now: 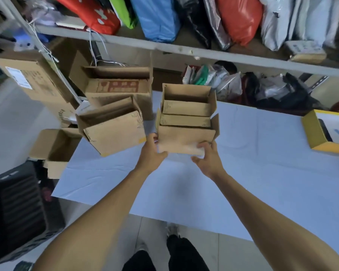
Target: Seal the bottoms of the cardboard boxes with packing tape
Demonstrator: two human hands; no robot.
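A small open cardboard box stands at the middle of the white table, its flaps up. My left hand grips its near left corner. My right hand grips its near right corner, over a shiny strip of tape along the bottom edge. A second like box stands right behind it, touching. Further left, a tilted open box leans over the table's edge, with a larger printed box behind. No tape roll is in view.
A yellow box sits at the table's right edge. An open box and a black crate stand on the floor at the left. A shelf with coloured bags hangs over the table's far side.
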